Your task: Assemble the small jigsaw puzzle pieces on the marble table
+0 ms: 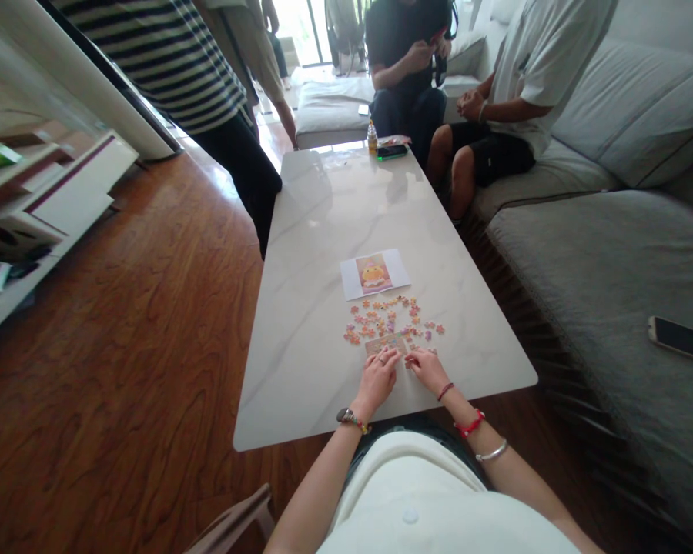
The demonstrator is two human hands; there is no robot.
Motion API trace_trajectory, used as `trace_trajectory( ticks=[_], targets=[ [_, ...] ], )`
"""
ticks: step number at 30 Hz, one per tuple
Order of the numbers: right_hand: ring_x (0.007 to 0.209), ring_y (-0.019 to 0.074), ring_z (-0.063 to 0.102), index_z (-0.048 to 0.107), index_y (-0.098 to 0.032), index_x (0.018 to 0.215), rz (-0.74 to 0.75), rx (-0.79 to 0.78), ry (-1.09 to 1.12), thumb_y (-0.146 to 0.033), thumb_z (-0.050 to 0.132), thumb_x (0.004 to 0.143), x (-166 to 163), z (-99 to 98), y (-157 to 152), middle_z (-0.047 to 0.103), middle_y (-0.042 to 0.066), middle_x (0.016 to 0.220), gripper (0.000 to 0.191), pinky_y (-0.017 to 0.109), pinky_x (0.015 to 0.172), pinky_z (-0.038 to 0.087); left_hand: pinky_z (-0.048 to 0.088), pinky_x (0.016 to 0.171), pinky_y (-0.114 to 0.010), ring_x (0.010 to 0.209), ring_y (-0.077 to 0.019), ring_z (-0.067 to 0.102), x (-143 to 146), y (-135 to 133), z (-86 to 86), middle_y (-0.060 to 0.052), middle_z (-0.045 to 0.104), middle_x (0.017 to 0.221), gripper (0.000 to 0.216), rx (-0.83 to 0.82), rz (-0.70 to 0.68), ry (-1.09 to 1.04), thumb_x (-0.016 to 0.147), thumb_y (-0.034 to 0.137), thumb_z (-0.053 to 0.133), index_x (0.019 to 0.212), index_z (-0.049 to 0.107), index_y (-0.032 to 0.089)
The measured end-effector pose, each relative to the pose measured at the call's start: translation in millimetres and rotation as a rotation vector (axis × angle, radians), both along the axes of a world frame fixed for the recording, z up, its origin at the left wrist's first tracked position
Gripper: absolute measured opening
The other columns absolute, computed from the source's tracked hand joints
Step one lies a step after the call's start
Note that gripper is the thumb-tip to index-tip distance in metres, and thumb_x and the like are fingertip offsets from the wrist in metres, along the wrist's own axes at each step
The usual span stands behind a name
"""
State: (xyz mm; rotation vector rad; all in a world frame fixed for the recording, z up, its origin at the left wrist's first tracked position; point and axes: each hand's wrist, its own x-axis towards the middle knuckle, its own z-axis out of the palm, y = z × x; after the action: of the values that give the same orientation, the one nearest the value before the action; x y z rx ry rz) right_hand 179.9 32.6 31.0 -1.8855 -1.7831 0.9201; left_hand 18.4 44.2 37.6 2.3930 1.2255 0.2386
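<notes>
Several small orange and pink puzzle pieces (390, 319) lie scattered on the white marble table (312, 308). Just beyond them is a reference picture (374, 274) of a yellow cartoon figure on white paper. A joined strip of pieces (386, 344) sits at the near edge of the scatter. My left hand (376, 378) rests on that strip with its fingers curled down onto it. My right hand (427, 369) lies beside it, fingertips pinched at a piece I cannot make out.
A grey sofa (600, 254) runs along the right, with a phone (681, 339) lying on it. Two people sit at the far end and another stands at the left. A small bottle (372, 137) and a dark phone (391, 151) sit on the table's far edge.
</notes>
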Motion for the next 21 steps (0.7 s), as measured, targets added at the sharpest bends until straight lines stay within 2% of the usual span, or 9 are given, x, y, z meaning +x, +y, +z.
trace_trajectory(
  ticks=[5, 12, 21],
  targets=[
    [0.081, 0.0136, 0.054, 0.056, -0.017, 0.086, 0.011, 0.056, -0.055, -0.01, 0.043, 0.073, -5, -4.4, 0, 0.059, 0.006, 0.085, 0.02, 0.023, 0.074, 0.039, 0.027, 0.096, -0.036, 0.121, -0.0162, 0.029, 0, 0, -2.0, -0.002, 0.042, 0.126, 0.045, 0.006, -0.003, 0.005, 0.077, 0.011, 0.038, 0.118, 0.04, 0.027],
    [0.078, 0.0145, 0.054, 0.055, -0.016, 0.078, 0.007, 0.125, -0.004, -0.01, 0.043, 0.073, 2, -6.9, -3, 0.059, 0.005, 0.079, 0.014, 0.025, 0.073, 0.04, 0.028, 0.096, -0.038, 0.121, -0.0179, 0.029, 2, 0, -0.6, -0.004, 0.041, 0.127, 0.046, 0.01, -0.015, 0.046, 0.076, 0.01, 0.038, 0.119, 0.039, 0.026],
    [0.072, 0.0137, 0.055, 0.056, -0.017, 0.074, -0.163, 0.181, 0.003, -0.009, 0.042, 0.071, 60, -1.2, 8, 0.059, 0.003, 0.074, 0.016, 0.025, 0.069, 0.04, 0.028, 0.097, -0.04, 0.121, -0.0194, 0.03, 2, -7, 4.6, -0.005, 0.039, 0.128, 0.047, 0.009, -0.005, 0.099, 0.074, 0.008, 0.037, 0.118, 0.04, 0.024]
  ],
)
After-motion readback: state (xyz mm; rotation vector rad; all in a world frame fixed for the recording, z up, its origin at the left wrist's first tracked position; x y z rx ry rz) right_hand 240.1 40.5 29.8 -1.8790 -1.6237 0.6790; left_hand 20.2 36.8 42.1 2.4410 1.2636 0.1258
